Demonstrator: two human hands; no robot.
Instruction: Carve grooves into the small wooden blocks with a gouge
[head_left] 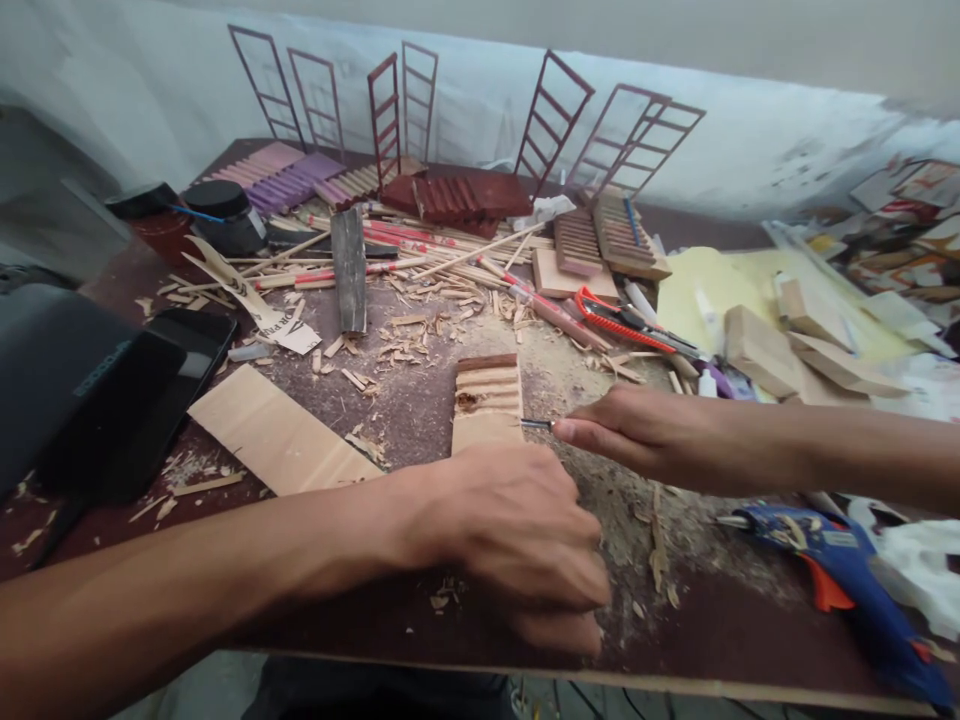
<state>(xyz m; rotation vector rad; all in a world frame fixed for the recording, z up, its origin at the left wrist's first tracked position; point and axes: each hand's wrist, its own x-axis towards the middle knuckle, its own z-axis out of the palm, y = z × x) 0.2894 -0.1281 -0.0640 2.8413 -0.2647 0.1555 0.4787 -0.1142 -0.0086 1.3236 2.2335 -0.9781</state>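
A small wooden block (487, 398) with carved grooves lies at the middle of the dark worktable (420, 420). My left hand (510, 535) rests closed over its near end, pinning it down. My right hand (645, 435) comes in from the right, pinched round a thin metal blade tool (536, 425). The tool's tip touches the block's right edge. Sawdust and wood chips (592, 480) lie all around both hands.
A flat wood sheet (281, 435) lies left of the block, beyond it a black phone (161, 395). A blue glue gun (847, 570) lies at the right front. A red cutter (626, 325), sticks, grooved panels and red lattice frames (555, 120) crowd the back.
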